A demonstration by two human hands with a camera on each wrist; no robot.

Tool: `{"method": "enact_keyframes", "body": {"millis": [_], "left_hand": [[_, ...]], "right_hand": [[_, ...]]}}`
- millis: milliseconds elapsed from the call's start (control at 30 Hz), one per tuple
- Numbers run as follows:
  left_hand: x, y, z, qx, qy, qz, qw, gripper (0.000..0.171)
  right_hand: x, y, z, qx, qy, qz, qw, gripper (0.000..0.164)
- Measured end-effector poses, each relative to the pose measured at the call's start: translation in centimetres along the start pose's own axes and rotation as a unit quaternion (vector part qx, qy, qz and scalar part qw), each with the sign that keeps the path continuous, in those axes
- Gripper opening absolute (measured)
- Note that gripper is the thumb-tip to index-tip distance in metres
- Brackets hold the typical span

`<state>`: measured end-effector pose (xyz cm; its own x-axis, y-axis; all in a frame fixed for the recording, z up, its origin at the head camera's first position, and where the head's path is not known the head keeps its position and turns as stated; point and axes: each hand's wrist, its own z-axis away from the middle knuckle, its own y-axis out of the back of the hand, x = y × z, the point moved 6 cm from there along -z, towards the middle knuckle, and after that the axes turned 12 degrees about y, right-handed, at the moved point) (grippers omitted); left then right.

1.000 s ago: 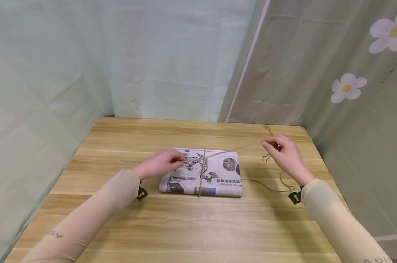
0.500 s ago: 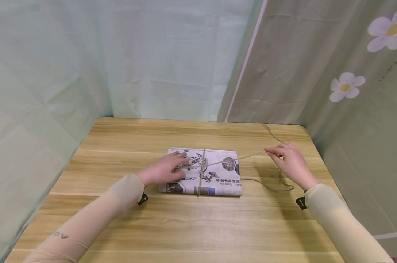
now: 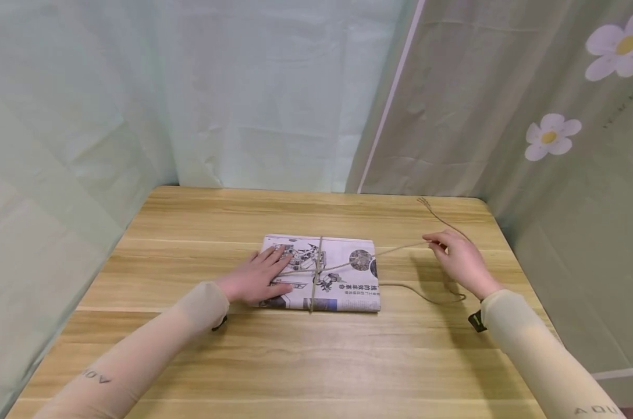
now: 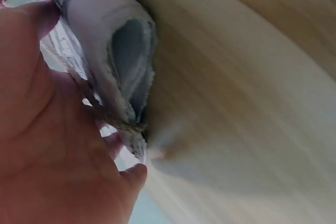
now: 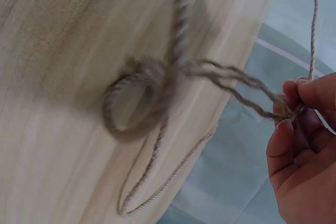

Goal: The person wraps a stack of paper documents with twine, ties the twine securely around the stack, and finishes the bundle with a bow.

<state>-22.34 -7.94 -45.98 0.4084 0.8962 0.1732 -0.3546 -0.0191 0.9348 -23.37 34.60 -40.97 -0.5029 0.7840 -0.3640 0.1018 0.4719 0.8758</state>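
A folded newspaper bundle lies on the table, with twine crossing its top both ways. My left hand rests spread on the bundle's left end, over part of the twine. In the left wrist view the newspaper's rolled fold shows beside the palm, with twine bent round its edge. Right of the bundle, my right hand pinches the twine and draws it in a straight line above the table. The right wrist view shows the thumb and fingers pinching twine, with loops hanging near the hand.
Loose twine curves over the table from the bundle's right side. A frayed twine end lies near the back right edge. Curtains hang behind and at both sides of the table.
My left hand has gone from pinching fingers above the bundle to lying flat on its left end. The right hand has shifted slightly right and lower, still pinching the twine.
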Motion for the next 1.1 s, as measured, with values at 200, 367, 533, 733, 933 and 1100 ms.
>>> {"method": "enact_keyframes", "body": {"millis": [200, 367, 533, 733, 933, 1100], "left_hand": [[-1.8, 0.2, 0.5, 0.010, 0.002, 0.023, 0.9997, 0.082], [-3.2, 0.5, 0.6, 0.021, 0.007, 0.042, 0.9989, 0.082], [-3.1, 0.7, 0.4, 0.017, 0.008, 0.059, 0.9981, 0.084], [-2.2, 0.5, 0.1, 0.009, 0.013, 0.059, 0.9981, 0.085], [-1.3, 0.2, -0.2, 0.010, 0.014, 0.059, 0.9981, 0.086], [-0.1, 0.3, -0.3, 0.012, 0.015, 0.067, 0.9976, 0.085]], "right_hand": [[0.9, -0.1, 0.6, -0.007, -0.012, -0.005, 1.000, 0.023], [1.9, -0.8, 1.0, -0.035, -0.027, -0.019, 0.999, 0.022], [3.1, -1.6, 1.6, -0.081, -0.044, -0.011, 0.996, 0.025], [4.6, -0.7, 2.4, -0.070, -0.058, -0.030, 0.995, 0.030], [6.5, 0.4, 3.1, -0.047, -0.074, -0.044, 0.995, 0.032], [7.6, 0.1, 3.6, -0.063, -0.074, -0.028, 0.995, 0.030]]}}
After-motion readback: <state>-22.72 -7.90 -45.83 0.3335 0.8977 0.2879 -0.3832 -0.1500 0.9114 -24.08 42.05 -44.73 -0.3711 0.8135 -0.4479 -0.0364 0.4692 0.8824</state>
